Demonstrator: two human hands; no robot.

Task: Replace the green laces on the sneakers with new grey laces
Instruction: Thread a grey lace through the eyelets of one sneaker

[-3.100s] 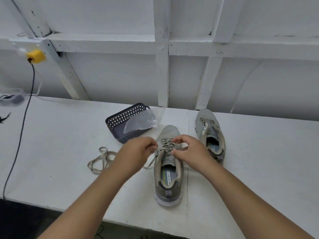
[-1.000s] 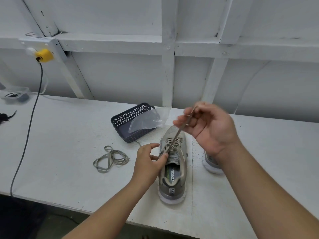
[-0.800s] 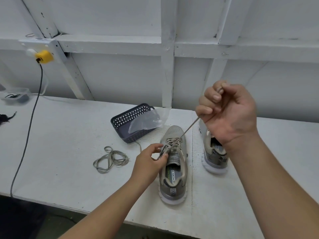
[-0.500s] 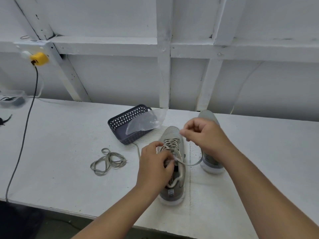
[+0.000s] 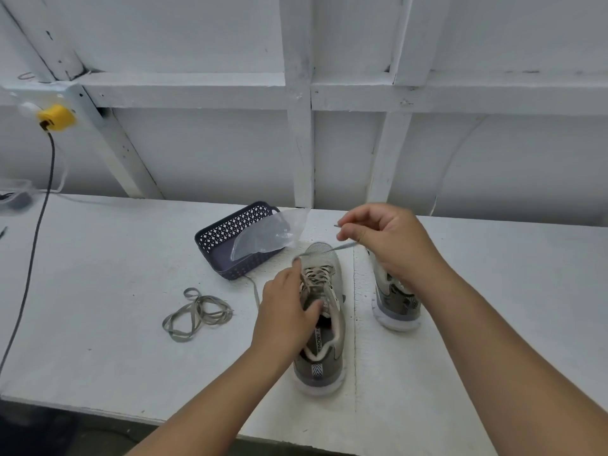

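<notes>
A grey-beige sneaker stands heel toward me on the white table, partly laced with a grey lace. My left hand rests on its left side and tongue, fingers curled at the eyelets. My right hand is raised above the toe and pinches the free end of the lace, which runs back toward the left fingertips. The second sneaker stands to the right, mostly hidden behind my right forearm. A loose olive-green lace lies coiled on the table to the left.
A dark perforated basket with a clear plastic bag stands behind the sneakers. A black cable hangs from a yellow plug at the left. A white framed wall closes the back; the table's front edge is near me.
My right hand pulled the lace up high, dropped back toward the shoe, and now holds the lace end above the toe. My left hand stayed at the eyelets.
</notes>
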